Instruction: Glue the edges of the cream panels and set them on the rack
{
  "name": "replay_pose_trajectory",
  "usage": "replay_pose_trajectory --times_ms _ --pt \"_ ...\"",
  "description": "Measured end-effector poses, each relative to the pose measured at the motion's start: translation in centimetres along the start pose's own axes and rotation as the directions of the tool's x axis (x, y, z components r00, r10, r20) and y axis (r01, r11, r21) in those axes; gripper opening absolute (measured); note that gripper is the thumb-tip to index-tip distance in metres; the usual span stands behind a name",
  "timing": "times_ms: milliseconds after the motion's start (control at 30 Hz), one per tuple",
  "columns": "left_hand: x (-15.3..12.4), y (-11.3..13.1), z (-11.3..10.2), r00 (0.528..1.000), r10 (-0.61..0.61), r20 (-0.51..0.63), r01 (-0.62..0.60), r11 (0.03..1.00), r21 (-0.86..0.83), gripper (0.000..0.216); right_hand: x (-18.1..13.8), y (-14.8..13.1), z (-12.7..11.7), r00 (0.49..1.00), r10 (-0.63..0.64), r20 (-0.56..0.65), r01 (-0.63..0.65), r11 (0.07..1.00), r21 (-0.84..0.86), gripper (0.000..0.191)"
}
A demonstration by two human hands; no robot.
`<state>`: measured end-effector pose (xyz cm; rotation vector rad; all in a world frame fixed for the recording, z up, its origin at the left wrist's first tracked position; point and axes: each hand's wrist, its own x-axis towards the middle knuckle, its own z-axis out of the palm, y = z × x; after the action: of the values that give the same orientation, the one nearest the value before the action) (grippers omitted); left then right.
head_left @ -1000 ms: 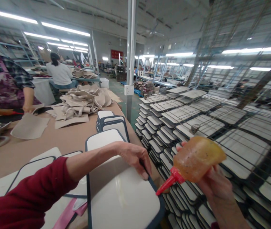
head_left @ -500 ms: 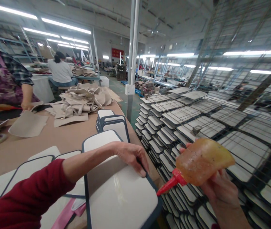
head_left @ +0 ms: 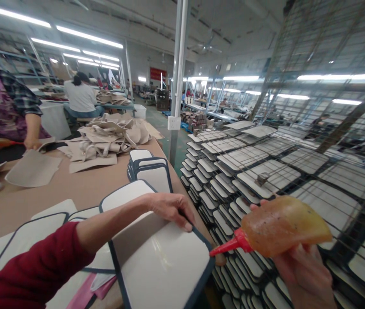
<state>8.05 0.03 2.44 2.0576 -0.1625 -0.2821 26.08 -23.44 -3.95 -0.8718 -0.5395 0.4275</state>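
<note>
My left hand [head_left: 173,210] reaches across the panel and grips the far edge of a white panel with a dark blue border [head_left: 166,268], thumb on its face. The panel is tilted up at the table's edge. My right hand [head_left: 307,268] is wrapped round a squeeze bottle of amber liquid [head_left: 288,225], lying nearly on its side. Its red nozzle [head_left: 230,245] points left, with the tip at the dark border by the panel's right corner. Whether liquid is coming out cannot be made out. Similar panels [head_left: 97,255] lie under my left forearm, beside a pink strip [head_left: 84,292].
A short stack of bordered panels [head_left: 152,176] and a heap of beige pieces with straps [head_left: 105,135] lie on the brown table [head_left: 82,182]. On the right, a wire rack [head_left: 339,128] stands near many layered panels [head_left: 266,174]. A co-worker's hand [head_left: 32,141] touches a beige piece at left.
The panel has shifted and turned slightly, with my left hand still on its edge. My right hand and the bottle have moved a little rightward; the nozzle tip stays at the panel's border.
</note>
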Motion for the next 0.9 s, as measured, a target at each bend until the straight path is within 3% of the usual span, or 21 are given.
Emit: replay_pose_trajectory --times_ms 167,400,500,667,767,900 --pt "-0.4 -0.1 0.1 0.998 -0.037 -0.044 0.038 0.999 0.019 0.042 -0.7 0.2 -0.7 0.997 -0.040 -0.063 0.040 0.999 -0.002 0.075" --pt "-0.7 -0.1 0.3 0.990 -0.058 -0.128 0.058 0.998 -0.003 0.038 -2.8 -0.5 0.4 0.992 -0.018 -0.122 0.018 1.000 0.004 0.074" --pt "-0.7 0.0 0.4 0.990 -0.041 -0.134 0.042 0.999 0.002 0.037 -2.6 -0.7 0.6 0.992 -0.069 -0.108 0.070 0.998 0.007 0.072" --pt "-0.4 0.1 0.4 0.999 0.034 -0.037 -0.032 0.998 0.045 0.033 -0.7 -1.1 1.0 0.990 -0.132 -0.056 0.132 0.991 0.001 0.070" --pt "0.0 0.7 0.5 0.997 0.059 0.047 -0.062 0.996 0.065 0.027 0.2 -1.2 1.4 0.996 -0.071 0.045 0.070 0.997 0.018 0.075" --pt "0.6 2.2 0.8 0.987 0.003 0.161 -0.016 0.997 0.082 0.017 1.0 -1.0 1.6 0.992 0.023 0.128 -0.024 1.000 0.004 0.082"
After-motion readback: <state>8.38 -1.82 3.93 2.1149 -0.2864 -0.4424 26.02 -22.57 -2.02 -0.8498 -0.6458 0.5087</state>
